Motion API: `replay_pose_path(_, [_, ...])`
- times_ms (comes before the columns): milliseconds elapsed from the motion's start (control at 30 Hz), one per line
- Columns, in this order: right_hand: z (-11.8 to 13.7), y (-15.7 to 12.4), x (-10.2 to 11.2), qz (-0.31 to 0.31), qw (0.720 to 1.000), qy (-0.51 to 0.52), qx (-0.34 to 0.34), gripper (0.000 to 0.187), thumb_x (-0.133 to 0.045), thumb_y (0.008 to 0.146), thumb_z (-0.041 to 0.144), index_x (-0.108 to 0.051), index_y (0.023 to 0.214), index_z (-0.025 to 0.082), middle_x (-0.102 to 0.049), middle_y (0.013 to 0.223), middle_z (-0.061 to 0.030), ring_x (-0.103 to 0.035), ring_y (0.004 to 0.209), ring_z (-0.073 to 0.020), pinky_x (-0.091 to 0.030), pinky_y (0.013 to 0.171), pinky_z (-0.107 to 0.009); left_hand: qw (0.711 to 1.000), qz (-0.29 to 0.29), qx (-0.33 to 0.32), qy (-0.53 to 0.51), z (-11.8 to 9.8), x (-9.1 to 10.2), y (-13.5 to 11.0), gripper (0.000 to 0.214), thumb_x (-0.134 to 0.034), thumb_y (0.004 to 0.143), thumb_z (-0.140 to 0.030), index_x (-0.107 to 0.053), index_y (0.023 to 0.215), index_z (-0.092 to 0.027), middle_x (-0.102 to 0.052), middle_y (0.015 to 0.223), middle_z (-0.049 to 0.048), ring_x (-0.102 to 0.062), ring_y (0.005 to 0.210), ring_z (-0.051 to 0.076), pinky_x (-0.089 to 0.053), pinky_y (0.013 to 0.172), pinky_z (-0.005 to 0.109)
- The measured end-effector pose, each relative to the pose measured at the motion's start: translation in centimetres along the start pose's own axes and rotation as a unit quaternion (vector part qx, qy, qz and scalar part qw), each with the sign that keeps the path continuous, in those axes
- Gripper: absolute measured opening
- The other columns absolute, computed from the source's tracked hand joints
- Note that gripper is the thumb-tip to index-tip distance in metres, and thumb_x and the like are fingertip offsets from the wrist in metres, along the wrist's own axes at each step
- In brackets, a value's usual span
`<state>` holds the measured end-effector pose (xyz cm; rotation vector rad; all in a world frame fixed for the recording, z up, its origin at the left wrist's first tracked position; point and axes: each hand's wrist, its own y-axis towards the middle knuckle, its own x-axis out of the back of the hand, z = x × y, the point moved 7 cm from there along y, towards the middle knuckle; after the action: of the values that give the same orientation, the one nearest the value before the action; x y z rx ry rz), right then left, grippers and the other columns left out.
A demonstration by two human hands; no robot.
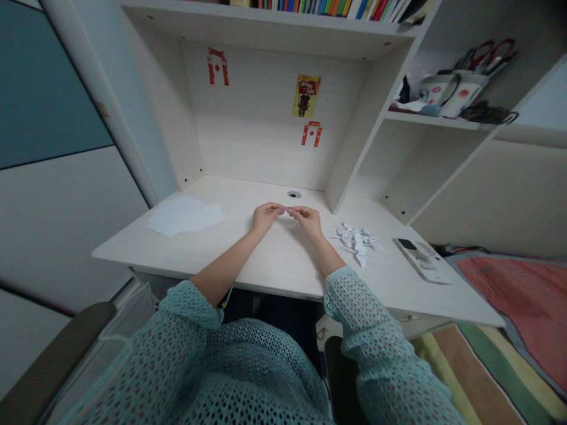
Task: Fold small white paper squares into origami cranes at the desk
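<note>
Over the middle of the desk, my left hand [267,213] and my right hand [307,217] meet at the fingertips. Both are closed in a pinch on a small white piece of paper [286,209], mostly hidden by the fingers. To the left lies a spread of white paper sheets [183,216], overlapping and flat. A heap of folded white paper pieces [358,239], some with pointed ends, rests just right of my right forearm.
The white desk [266,268] has a round cable hole [294,194] behind my hands. A phone [422,260] lies at the right. Shelf walls rise behind, with books [328,7] above and cups [460,91] holding scissors and pens at upper right.
</note>
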<state>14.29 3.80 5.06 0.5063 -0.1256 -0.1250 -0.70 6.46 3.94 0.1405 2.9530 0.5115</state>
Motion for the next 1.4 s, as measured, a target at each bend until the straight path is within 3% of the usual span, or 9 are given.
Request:
replay_pose_path(133, [-0.1, 0.1, 0.0, 0.002, 1.000, -0.004, -0.007, 0.033, -0.067, 0.065, 0.047, -0.071, 0.080, 0.019, -0.071, 0.084, -0.0065, -0.064, 0.075, -0.0186, -0.050, 0.068, -0.030, 0.999, -0.001, 0.034, -0.003, 0.3, 0.0, -0.1, 0.022, -0.072, 0.061, -0.033, -0.068, 0.075, -0.017, -0.068, 0.074, 0.0054, -0.063, 0.076, 0.017, -0.048, 0.067, 0.027])
replay_pose_path(300, [-0.1, 0.2, 0.0, -0.004, 1.000, 0.027, -0.009, 0.039, -0.069, 0.063, 0.047, -0.069, 0.090, 0.019, -0.070, 0.090, -0.0075, -0.064, 0.072, -0.0166, -0.050, 0.067, -0.029, 1.000, -0.004, 0.027, 0.001, 0.1, 0.0, -0.1, 0.020, -0.073, 0.060, -0.029, -0.067, 0.074, -0.016, -0.068, 0.074, 0.0057, -0.063, 0.073, 0.016, -0.048, 0.068, 0.027])
replay_pose_path(500, [-0.1, 0.0, -0.1, -0.009, 0.999, 0.030, -0.020, 0.049, -0.070, 0.061, 0.048, -0.061, 0.101, 0.021, -0.069, 0.076, -0.0034, -0.063, 0.066, -0.0150, -0.050, 0.064, -0.028, 1.000, -0.001, 0.018, -0.003, 0.1, 0.0, -0.1, 0.019, -0.072, 0.061, -0.030, -0.066, 0.073, -0.016, -0.067, 0.071, 0.0051, -0.063, 0.071, 0.016, -0.048, 0.070, 0.029])
replay_pose_path(733, [-0.1, 0.0, -0.2, 0.013, 1.000, -0.005, -0.007, 0.034, -0.065, 0.067, 0.049, -0.070, 0.080, 0.019, -0.070, 0.082, -0.0067, -0.063, 0.070, -0.0170, -0.050, 0.065, -0.029, 0.999, 0.003, 0.034, -0.021, 0.6, 0.0, 0.0, 0.021, -0.071, 0.064, -0.033, -0.067, 0.076, -0.016, -0.068, 0.077, 0.0069, -0.064, 0.075, 0.017, -0.048, 0.070, 0.029])
replay_pose_path(967, [0.1, 0.0, 0.1, -0.004, 1.000, -0.013, 0.005, 0.031, -0.066, 0.067, 0.047, -0.072, 0.079, 0.019, -0.071, 0.085, -0.0062, -0.065, 0.078, -0.0199, -0.050, 0.071, -0.031, 0.994, 0.014, 0.077, -0.079, 1.1, -0.4, -0.3, 0.029, -0.075, 0.059, -0.035, -0.067, 0.078, -0.015, -0.069, 0.082, 0.0071, -0.064, 0.080, 0.017, -0.048, 0.078, 0.031])
replay_pose_path(1400, [0.2, -0.1, 0.0, -0.001, 1.000, 0.023, 0.003, 0.030, -0.069, 0.065, 0.045, -0.072, 0.081, 0.020, -0.072, 0.088, -0.0056, -0.065, 0.082, -0.0212, -0.050, 0.078, -0.034, 0.996, 0.014, 0.049, -0.067, 0.7, -0.4, -0.2, 0.028, -0.074, 0.060, -0.036, -0.065, 0.076, -0.015, -0.068, 0.080, 0.0064, -0.063, 0.080, 0.016, -0.048, 0.080, 0.031])
